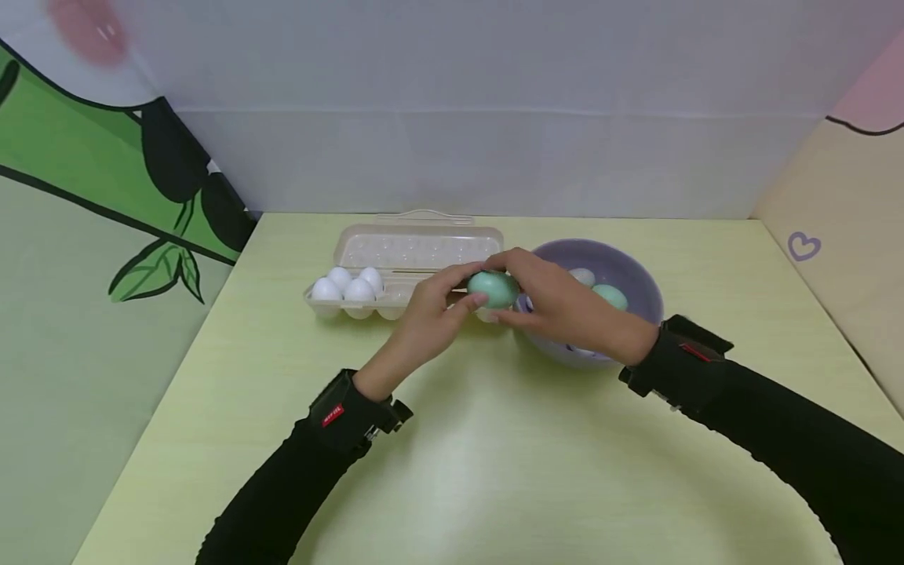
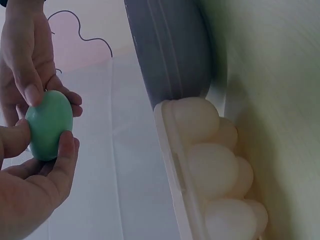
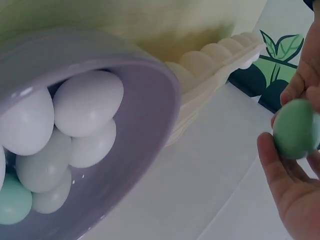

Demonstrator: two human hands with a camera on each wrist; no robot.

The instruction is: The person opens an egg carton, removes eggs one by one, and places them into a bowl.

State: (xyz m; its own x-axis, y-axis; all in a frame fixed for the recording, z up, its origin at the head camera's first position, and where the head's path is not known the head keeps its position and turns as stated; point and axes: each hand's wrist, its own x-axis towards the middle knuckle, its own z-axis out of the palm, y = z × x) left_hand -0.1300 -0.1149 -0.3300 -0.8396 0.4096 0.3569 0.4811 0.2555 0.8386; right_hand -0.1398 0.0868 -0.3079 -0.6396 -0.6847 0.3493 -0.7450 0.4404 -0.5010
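Two hands on one green egg (image 1: pixel 493 289), left hand (image 1: pixel 431 312) and right hand (image 1: pixel 558 302) both pinching it, held just above the egg tray (image 1: pixel 395 271), beside the bowl (image 1: pixel 639 286) of eggs.

The head view looks forward and down from above the pale yellow-green bench (image 1: pixel 494 471), taking in the whole layout from some way off. The left wrist view sits low and close, facing the clear plastic egg tray (image 2: pixel 200 170) from its side, turned sideways. The right wrist view looks closely into the round lilac bowl (image 3: pixel 150 115). All three share the small green egg (image 1: pixel 493 289) (image 2: pixel 48 125) (image 3: pixel 295 128).
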